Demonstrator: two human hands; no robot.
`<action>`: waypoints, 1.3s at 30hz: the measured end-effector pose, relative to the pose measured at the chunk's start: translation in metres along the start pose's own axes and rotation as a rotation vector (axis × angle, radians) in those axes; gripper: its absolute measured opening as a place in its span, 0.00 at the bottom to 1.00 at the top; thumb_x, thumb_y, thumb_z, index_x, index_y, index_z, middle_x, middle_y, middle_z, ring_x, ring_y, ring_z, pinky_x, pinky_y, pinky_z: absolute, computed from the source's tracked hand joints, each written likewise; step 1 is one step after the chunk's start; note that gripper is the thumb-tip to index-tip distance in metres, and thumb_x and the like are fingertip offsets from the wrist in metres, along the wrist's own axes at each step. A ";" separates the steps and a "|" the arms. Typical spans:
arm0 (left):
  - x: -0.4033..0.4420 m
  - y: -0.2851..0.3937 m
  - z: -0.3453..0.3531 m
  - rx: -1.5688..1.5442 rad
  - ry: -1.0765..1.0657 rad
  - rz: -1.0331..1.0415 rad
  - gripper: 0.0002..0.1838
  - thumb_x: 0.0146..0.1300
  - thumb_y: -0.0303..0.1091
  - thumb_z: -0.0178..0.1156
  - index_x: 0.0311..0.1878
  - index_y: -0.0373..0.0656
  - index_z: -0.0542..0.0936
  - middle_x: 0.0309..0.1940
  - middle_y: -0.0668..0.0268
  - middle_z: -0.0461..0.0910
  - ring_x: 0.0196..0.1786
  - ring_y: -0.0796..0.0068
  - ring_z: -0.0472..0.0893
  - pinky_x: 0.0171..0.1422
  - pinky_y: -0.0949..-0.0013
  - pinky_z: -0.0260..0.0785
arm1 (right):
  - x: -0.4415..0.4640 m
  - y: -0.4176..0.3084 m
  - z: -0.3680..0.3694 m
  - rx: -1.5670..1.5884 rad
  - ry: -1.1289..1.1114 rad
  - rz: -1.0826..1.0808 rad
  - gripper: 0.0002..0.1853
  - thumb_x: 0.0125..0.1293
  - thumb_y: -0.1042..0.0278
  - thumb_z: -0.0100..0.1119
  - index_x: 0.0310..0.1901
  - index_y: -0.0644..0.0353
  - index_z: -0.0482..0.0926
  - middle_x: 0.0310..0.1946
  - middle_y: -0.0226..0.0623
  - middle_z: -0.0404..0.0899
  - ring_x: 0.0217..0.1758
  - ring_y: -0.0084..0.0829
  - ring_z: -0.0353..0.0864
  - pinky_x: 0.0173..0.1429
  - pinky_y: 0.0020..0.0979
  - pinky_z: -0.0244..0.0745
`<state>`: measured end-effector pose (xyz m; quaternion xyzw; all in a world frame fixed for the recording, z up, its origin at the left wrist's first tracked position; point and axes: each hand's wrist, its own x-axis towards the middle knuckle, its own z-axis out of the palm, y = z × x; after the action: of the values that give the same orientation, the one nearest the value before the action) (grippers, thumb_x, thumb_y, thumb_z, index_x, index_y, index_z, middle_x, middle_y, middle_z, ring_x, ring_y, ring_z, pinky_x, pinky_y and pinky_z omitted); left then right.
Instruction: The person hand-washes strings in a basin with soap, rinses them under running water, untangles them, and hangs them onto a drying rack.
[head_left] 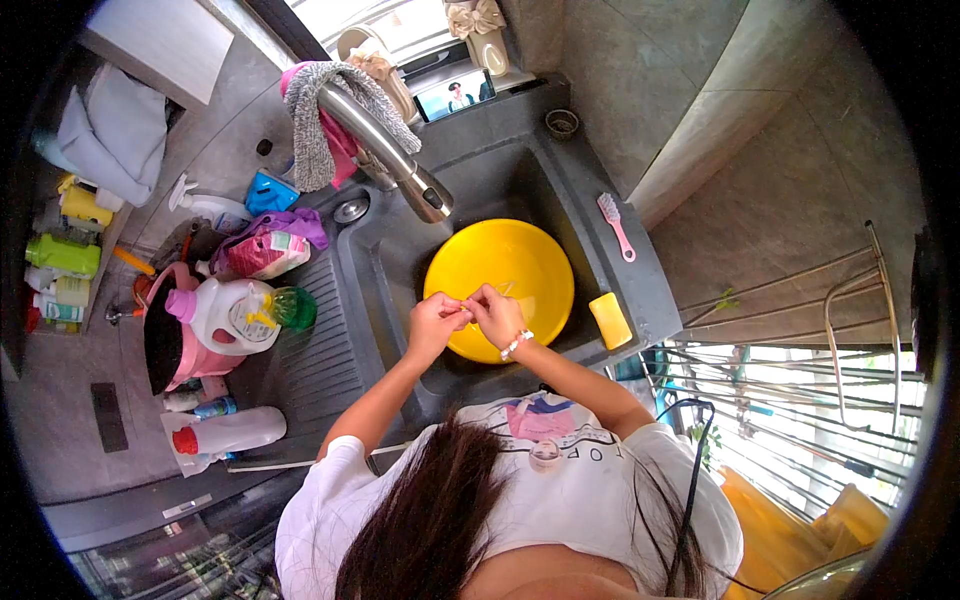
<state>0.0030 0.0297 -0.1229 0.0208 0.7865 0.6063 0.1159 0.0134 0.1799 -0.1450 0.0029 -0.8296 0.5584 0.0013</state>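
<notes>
My left hand (434,326) and my right hand (497,317) meet over the near left side of a round yellow basin (545,265). Both hands are closed, thumbs and fingertips pinched close together. Whatever lies between the fingertips is too small to make out. A beaded bracelet (517,345) circles the right wrist. The basin sits inside a dark grey sink (365,265), and pale shapes that I cannot identify show at its bottom. Above the basin's far left rim hangs a steel faucet (385,145), with a grey cloth (309,135) draped over its neck.
Right of the basin, a yellow sponge (610,321) and a pink brush (617,228) lie on the sink edge. A phone (456,96) leans behind the sink. Bottles, including a large white jug (225,315), crowd the left side. A metal rack (835,310) stands at right.
</notes>
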 end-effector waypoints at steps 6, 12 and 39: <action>0.003 0.005 -0.002 -0.226 -0.066 -0.187 0.07 0.54 0.26 0.65 0.34 0.35 0.77 0.32 0.62 0.81 0.33 0.75 0.81 0.37 0.74 0.77 | 0.000 -0.005 -0.005 0.038 0.008 -0.025 0.10 0.59 0.62 0.59 0.31 0.61 0.75 0.25 0.41 0.81 0.27 0.40 0.82 0.32 0.37 0.75; 0.006 0.010 -0.010 -0.338 -0.085 -0.324 0.06 0.55 0.26 0.63 0.35 0.35 0.78 0.32 0.63 0.80 0.32 0.73 0.81 0.38 0.73 0.77 | 0.005 -0.001 -0.008 0.192 -0.053 0.037 0.07 0.61 0.70 0.59 0.32 0.65 0.75 0.25 0.40 0.82 0.27 0.27 0.83 0.31 0.26 0.75; 0.009 0.096 -0.173 0.555 0.374 0.281 0.04 0.52 0.21 0.59 0.32 0.36 0.80 0.22 0.64 0.79 0.26 0.77 0.78 0.33 0.76 0.68 | 0.066 -0.164 -0.303 0.170 0.083 -0.533 0.04 0.64 0.72 0.56 0.35 0.63 0.77 0.33 0.39 0.82 0.39 0.28 0.82 0.47 0.29 0.77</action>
<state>-0.0525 -0.1076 0.0091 0.0479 0.9181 0.3732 -0.1243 -0.0518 0.3993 0.1211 0.1983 -0.7489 0.6056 0.1820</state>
